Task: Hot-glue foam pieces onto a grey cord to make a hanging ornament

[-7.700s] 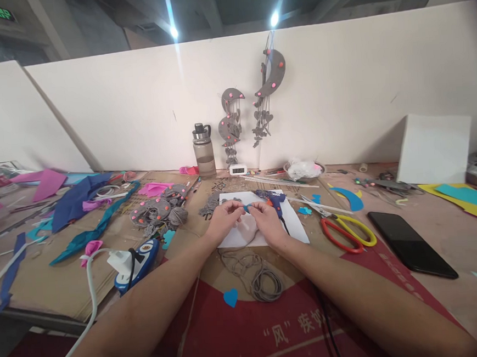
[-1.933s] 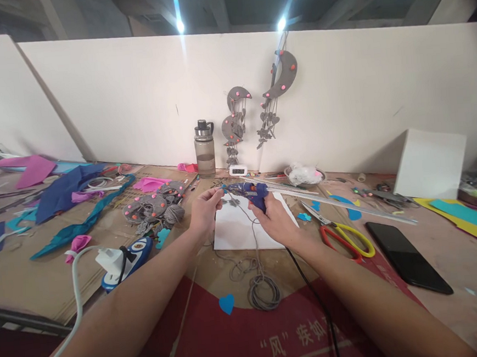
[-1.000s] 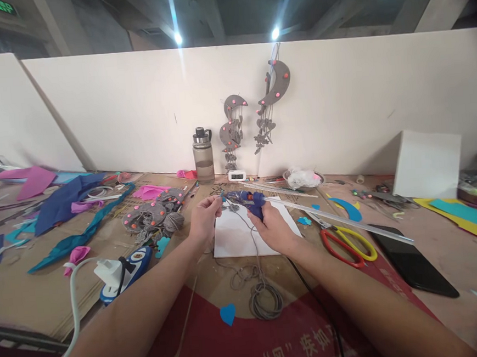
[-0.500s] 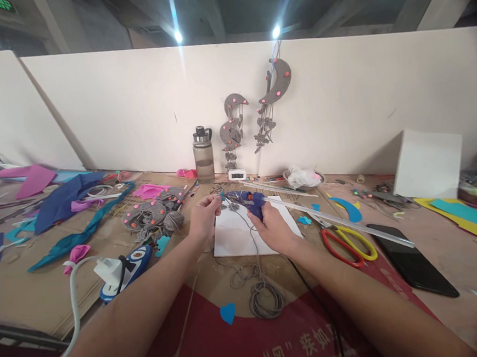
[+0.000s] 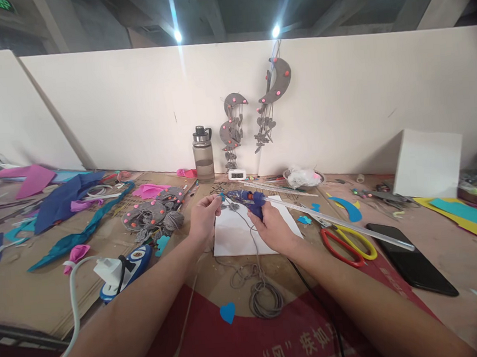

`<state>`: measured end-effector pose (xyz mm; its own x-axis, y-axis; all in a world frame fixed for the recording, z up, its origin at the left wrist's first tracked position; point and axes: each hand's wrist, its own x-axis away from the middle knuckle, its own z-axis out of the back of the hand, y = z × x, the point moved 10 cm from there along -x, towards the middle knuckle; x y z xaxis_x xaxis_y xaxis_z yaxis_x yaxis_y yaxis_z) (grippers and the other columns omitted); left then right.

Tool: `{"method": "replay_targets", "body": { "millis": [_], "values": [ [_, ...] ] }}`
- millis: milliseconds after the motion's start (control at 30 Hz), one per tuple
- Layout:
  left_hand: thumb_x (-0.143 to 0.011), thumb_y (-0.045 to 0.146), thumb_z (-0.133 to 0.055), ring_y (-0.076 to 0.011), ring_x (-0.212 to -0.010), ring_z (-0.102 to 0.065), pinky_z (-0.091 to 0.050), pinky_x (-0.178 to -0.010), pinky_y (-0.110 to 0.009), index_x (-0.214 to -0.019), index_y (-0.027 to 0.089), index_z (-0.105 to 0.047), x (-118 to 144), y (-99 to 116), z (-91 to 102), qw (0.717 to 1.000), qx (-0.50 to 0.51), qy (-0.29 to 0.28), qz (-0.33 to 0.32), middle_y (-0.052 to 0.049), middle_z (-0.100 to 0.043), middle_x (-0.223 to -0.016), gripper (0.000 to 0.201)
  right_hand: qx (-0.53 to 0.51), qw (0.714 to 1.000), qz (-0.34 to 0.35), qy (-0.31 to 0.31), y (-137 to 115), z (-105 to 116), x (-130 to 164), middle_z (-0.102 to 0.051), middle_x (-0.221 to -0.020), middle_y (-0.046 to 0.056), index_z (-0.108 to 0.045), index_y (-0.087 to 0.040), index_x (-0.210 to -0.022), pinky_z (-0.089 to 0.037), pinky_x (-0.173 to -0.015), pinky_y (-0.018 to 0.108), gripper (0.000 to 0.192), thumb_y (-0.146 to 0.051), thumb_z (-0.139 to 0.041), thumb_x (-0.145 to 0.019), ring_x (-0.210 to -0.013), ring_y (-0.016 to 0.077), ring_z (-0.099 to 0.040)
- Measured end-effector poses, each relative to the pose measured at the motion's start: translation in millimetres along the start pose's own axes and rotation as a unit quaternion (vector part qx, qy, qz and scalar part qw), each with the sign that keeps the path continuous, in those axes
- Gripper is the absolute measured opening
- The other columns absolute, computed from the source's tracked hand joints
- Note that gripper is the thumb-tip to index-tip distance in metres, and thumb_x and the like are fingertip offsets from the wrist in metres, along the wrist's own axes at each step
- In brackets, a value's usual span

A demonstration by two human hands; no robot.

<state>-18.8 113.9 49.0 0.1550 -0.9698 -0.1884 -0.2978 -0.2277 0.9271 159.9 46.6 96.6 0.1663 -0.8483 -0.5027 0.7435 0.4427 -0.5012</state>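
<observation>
My right hand (image 5: 272,222) is wrapped round the handle of a blue glue gun (image 5: 246,197), with a long clear glue stick (image 5: 341,220) jutting from its rear toward the right. My left hand (image 5: 205,214) pinches a small blue piece (image 5: 222,195) right at the gun's nozzle; its shape is mostly hidden by the fingers. Under both hands lies a white sheet (image 5: 235,239). Grey yarn (image 5: 255,237) runs across the sheet down to a loose coil (image 5: 266,300) on the cardboard. Near that coil is a blue heart cutout (image 5: 227,313).
To the right are red-and-yellow scissors (image 5: 346,244) and a black phone (image 5: 412,261). A power strip (image 5: 140,261) and grey decorated crescents (image 5: 146,216) lie to the left. A bottle (image 5: 203,156) and small clock (image 5: 237,175) stand behind, below hanging crescent ornaments (image 5: 282,79).
Almost nothing differs. The blue piece shows slightly more at the left fingertips, and both hands keep their places by the glue gun.
</observation>
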Motion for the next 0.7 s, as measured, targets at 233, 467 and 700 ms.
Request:
{"method": "replay_targets", "body": {
  "millis": [233,467,700],
  "values": [
    [-0.065,0.028,-0.072,-0.0058,-0.048,-0.041,-0.029,-0.047,-0.021,-0.062,0.014,-0.058,1.0,-0.5,2.4,0.999,0.043,0.013,0.025,0.002,-0.049,-0.053,0.020,-0.063,0.998,-0.018,0.000,4.6,0.2,-1.9,-0.064,-0.096,0.012,-0.048,-0.016,-0.109,-0.047,-0.074,0.035,0.028,-0.035,-0.044,-0.089,-0.084,0.0226,-0.061],
    [-0.064,0.030,-0.073,-0.0056,-0.047,-0.040,-0.028,-0.046,-0.020,-0.058,0.014,-0.054,0.1,-4.4,6.5,0.997,0.052,0.026,0.042,0.003,-0.047,-0.051,0.025,-0.179,0.975,-0.127,0.020,52.8,3.6,-12.8,-0.067,-0.091,0.006,-0.056,-0.016,-0.097,-0.045,-0.069,0.028,0.023,-0.033,-0.047,-0.083,-0.076,0.0156,-0.060],
    [-0.064,0.031,-0.072,-0.0054,-0.048,-0.040,-0.029,-0.048,-0.020,-0.064,0.013,-0.058,1.7,-2.7,-0.3,0.999,0.027,0.005,0.026,0.003,-0.049,-0.052,0.022,0.077,0.960,-0.258,-0.082,109.8,-6.5,-12.0,-0.067,-0.103,0.019,-0.059,-0.010,-0.102,-0.045,-0.073,0.031,0.040,-0.041,-0.035,-0.091,-0.091,0.0237,-0.064]
  ]
}}
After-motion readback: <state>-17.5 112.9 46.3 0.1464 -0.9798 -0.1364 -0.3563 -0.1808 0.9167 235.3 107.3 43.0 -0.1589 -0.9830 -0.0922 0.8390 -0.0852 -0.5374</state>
